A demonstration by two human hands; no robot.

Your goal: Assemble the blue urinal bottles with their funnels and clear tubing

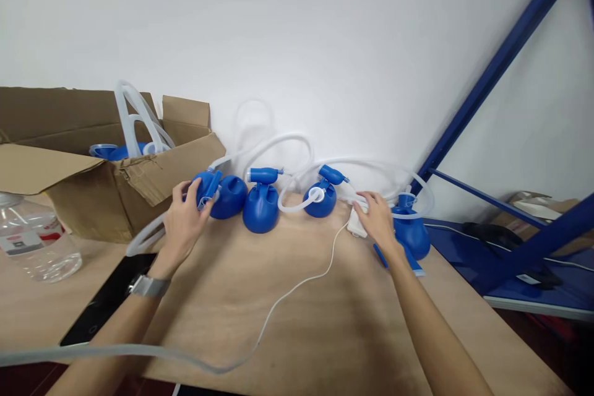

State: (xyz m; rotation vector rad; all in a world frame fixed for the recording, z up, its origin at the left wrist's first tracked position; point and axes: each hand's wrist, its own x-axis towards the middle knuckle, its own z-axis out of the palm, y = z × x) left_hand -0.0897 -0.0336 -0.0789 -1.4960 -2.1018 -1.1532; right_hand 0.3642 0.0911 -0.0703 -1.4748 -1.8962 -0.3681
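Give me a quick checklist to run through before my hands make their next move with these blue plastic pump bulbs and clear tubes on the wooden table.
1. Left hand grips the leftmost blue plastic pump bulb: ok.
2. Right hand rests on the small white block beside the rightmost blue bulb: ok.
3. Thin white cable lies free across the wooden table: ok.
4. Clear tubes untangled behind the bulbs: not ok, they loop over each other.
5. Tube joints seated: cannot tell.
6. Clear plastic bottle stands apart from both hands: ok.
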